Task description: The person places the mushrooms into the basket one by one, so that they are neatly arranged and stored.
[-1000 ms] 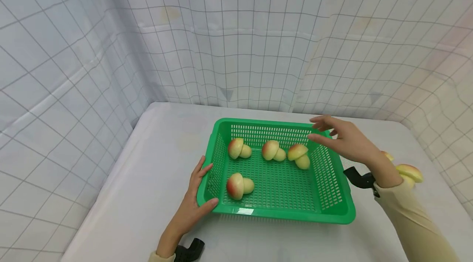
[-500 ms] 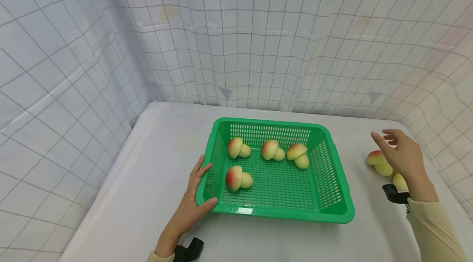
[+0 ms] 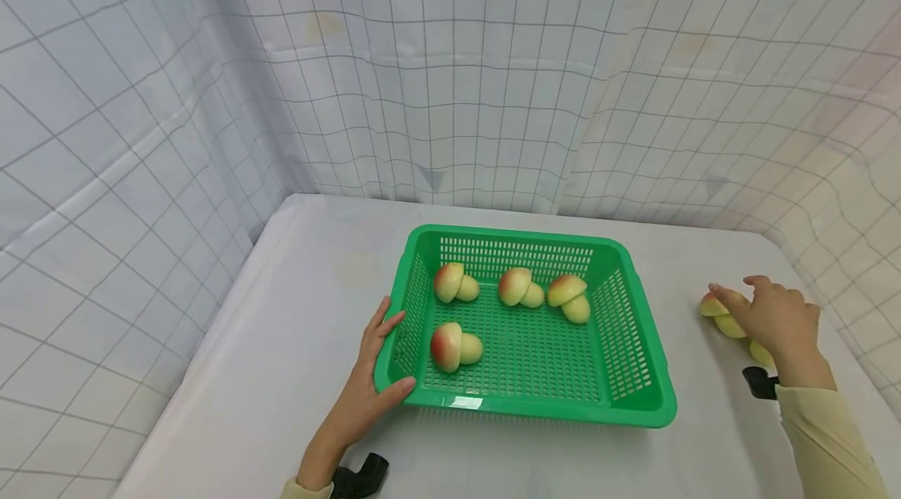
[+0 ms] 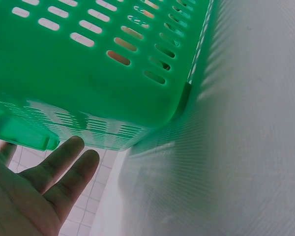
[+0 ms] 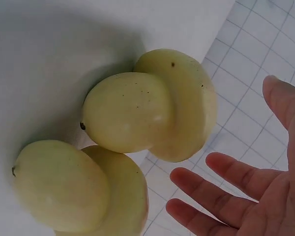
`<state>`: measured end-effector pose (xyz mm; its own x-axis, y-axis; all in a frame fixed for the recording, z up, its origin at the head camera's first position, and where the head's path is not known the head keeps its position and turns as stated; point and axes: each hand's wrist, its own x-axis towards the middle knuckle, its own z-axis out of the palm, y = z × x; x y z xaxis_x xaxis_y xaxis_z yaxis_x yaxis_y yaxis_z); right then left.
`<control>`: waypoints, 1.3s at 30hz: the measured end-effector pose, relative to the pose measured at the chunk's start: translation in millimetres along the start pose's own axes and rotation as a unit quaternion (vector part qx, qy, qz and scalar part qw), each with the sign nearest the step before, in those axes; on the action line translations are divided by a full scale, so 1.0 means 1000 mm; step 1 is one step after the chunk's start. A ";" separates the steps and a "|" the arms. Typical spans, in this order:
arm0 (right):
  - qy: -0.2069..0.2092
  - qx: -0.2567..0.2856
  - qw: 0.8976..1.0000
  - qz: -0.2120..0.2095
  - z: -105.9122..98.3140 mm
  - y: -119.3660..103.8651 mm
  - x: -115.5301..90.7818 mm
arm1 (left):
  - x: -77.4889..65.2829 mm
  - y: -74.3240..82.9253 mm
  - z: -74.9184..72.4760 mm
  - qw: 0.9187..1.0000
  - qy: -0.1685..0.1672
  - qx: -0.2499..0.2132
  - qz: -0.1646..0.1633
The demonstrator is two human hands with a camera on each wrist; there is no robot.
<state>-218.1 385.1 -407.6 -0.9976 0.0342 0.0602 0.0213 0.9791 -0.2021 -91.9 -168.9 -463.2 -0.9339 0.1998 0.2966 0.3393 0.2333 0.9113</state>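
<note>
In the head view a green plastic basket (image 3: 535, 407) holds several toy mushrooms with red-and-yellow caps, one mushroom (image 3: 456, 348) near the front left and a row along the back. My left hand (image 3: 359, 393) rests against the basket's left front corner, thumb at the rim and fingers straight along the outer side. At the right, my right hand (image 3: 777, 323) hovers with spread fingers over two mushrooms on the table. In the right wrist view, the farther mushroom (image 5: 128, 110) lies just off the fingertips, and the nearer mushroom (image 5: 59, 187) overlaps it. Nothing is in that hand.
A white cloth covers the table (image 3: 281, 342). Gridded white curtains (image 3: 493, 92) hang behind and along both sides. A black wrist mount (image 3: 362, 475) sits on the left wrist, with a similar mount (image 3: 760, 382) on the right.
My right hand has moved right from over the basket's far right corner, then lowered toward the two mushrooms on the table. The front-left mushroom in the basket has rocked slightly. My left hand stays put.
</note>
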 end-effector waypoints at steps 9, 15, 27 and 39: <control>-0.047 -0.028 0.998 0.002 0.003 0.001 -0.003 | 0.000 -0.001 0.000 1.000 0.000 -0.001 -0.001; -0.043 -0.016 0.999 0.007 0.006 -0.002 -0.006 | 0.000 0.000 0.000 1.000 -0.001 -0.002 -0.002; -0.021 -0.012 1.000 0.014 0.013 -0.005 0.000 | -0.001 -0.003 0.001 1.000 -0.001 -0.001 -0.001; 0.008 0.032 0.999 -0.025 0.022 -0.008 0.007 | 0.000 0.000 0.000 1.000 -0.001 0.000 0.000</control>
<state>-226.9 373.3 -427.0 -0.9962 -0.0101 0.0870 -0.0325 0.9649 -0.2605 -91.5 -169.0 -463.0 -0.9339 0.2007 0.2959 0.3389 0.2325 0.9116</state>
